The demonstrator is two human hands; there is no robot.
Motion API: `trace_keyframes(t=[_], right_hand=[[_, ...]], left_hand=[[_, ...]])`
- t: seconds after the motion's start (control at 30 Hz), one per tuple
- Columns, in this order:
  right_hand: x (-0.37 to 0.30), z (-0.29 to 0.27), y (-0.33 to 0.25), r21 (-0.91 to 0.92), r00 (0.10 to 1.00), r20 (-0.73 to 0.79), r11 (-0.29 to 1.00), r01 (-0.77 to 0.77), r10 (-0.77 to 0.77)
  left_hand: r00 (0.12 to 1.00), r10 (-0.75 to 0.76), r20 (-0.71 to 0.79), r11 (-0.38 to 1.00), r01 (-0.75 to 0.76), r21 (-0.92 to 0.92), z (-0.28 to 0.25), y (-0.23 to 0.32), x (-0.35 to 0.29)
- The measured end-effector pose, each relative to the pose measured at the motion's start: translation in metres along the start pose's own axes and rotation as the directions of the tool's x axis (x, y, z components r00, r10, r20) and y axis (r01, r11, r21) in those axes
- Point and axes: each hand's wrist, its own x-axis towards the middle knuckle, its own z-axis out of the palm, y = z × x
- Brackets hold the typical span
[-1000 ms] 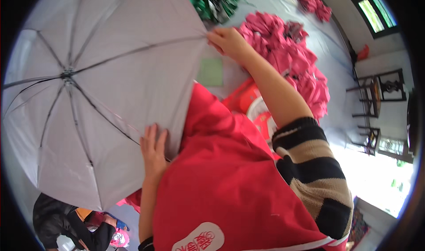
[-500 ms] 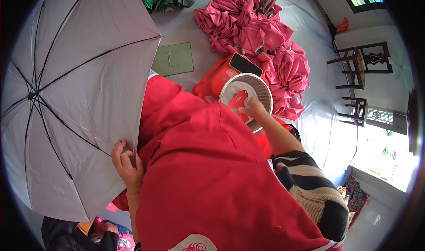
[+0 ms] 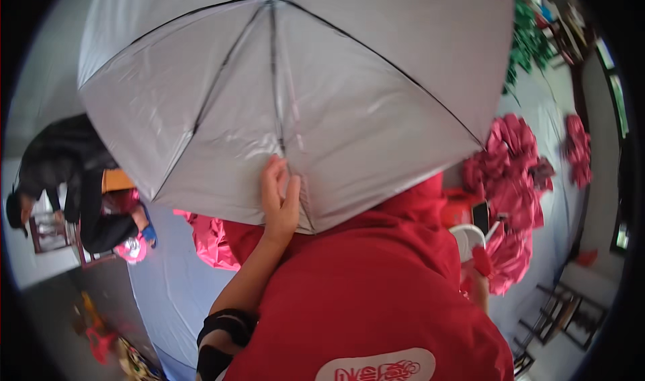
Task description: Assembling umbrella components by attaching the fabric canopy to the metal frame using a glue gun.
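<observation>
A large open umbrella (image 3: 376,105), grey inside with dark ribs, spreads in front of me with its inner side facing me. My left hand (image 3: 278,203) grips it near the lower edge, with the fingers against a rib. At the right, partly hidden by my red apron (image 3: 376,287), my right hand (image 3: 481,288) holds a small, flat red object (image 3: 482,261), blurred. It is beside the rim of a round bucket (image 3: 462,238) with something white inside. A dark phone (image 3: 481,216) lies on a red stool or stand (image 3: 455,211) by the bucket.
Pink bundles of folded fabric (image 3: 510,186) lie on the sheeted floor at right, with another pink heap (image 3: 213,240) at left. Green bundles (image 3: 527,48) are at the far right. A crouching person in black (image 3: 64,166) is at left. Dark wooden chairs (image 3: 568,314) stand at lower right.
The view has turned left. The umbrella has swung from the left to the middle, my left hand still on its edge. My right hand has drawn the red object from inside the bucket to its rim.
</observation>
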Motion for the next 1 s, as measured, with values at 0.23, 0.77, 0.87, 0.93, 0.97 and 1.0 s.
trace_keyframes(t=[0.23, 0.77, 0.87, 0.93, 0.97, 1.0], right_hand=[[0.041, 0.143, -0.2, 0.188, 0.489, 0.797, 0.915, 0.356, -0.354], [0.097, 0.514, -0.23, 0.041, 0.574, 0.819, 0.997, -0.07, 0.007], [0.103, 0.521, -0.232, 0.044, 0.627, 0.778, 0.992, -0.116, 0.038], [0.108, 0.521, -0.23, 0.018, 0.587, 0.808, 0.992, -0.123, 0.058], [0.108, 0.52, -0.228, 0.001, 0.565, 0.822, 0.992, -0.128, 0.072], [0.109, 0.52, -0.226, -0.008, 0.566, 0.819, 0.99, -0.142, 0.088]], left_hand=[[0.986, -0.161, -0.039, 0.984, 0.163, 0.07, 0.005, -0.004, 0.079], [0.993, -0.1, -0.055, 0.981, 0.107, 0.162, 0.032, -0.006, 0.206], [0.98, -0.186, -0.066, 0.983, 0.185, -0.018, 0.032, -0.001, 0.209], [0.983, -0.177, -0.048, 0.984, 0.175, -0.038, 0.03, -0.006, 0.21], [0.984, -0.176, -0.041, 0.984, 0.174, -0.048, 0.028, -0.008, 0.209], [0.98, -0.193, -0.041, 0.981, 0.191, -0.044, 0.028, -0.01, 0.207]])
